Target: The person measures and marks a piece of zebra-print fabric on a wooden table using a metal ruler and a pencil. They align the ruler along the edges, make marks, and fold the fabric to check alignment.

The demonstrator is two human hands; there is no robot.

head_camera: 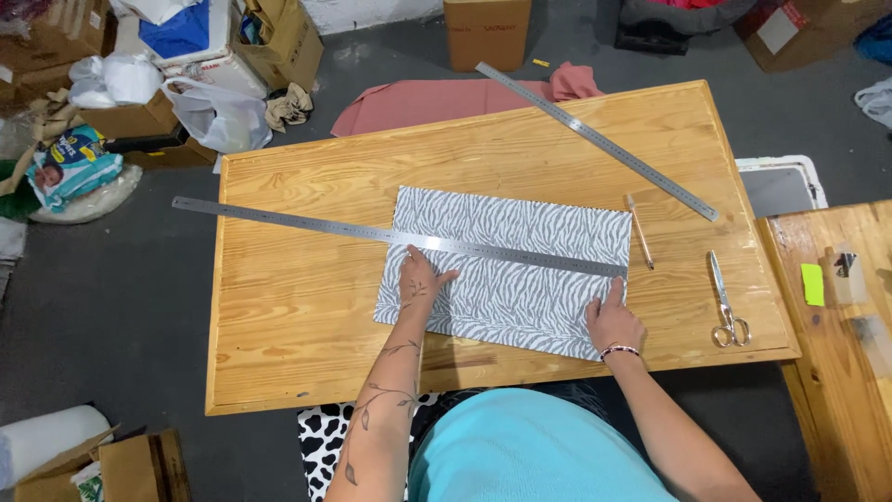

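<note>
On the wooden table [297, 325] lies a piece of zebra-striped cloth [520, 288], a little right of the table's middle. It is flat and smooth. This cloth is the landmark for everything else.

Left of the cloth, the table is bare wood, and a long metal ruler [307, 224] starts out there. It runs across the cloth on a slight slant and ends near the cloth's right edge.

The left hand [420, 279] rests flat on the cloth near its left side, fingers spread and open, just below the ruler. It grips nothing; it only presses down. The thumb points toward the ruler.

The right hand [613, 321] sits on the cloth's lower right corner, also open and flat, with the fingers reaching up toward the ruler's end. It holds nothing.

Just right of the cloth lies a pencil [639, 232]. Farther right lie scissors [726, 302], shut. A second ruler [599, 141] lies slanted above and right of the cloth. Above the cloth, hanging off the far table edge, is a pink cloth [418, 100].

To do this well, I think both hands should press evenly so the cloth stays flat, and the ruler should sit straight and not slip.
</note>
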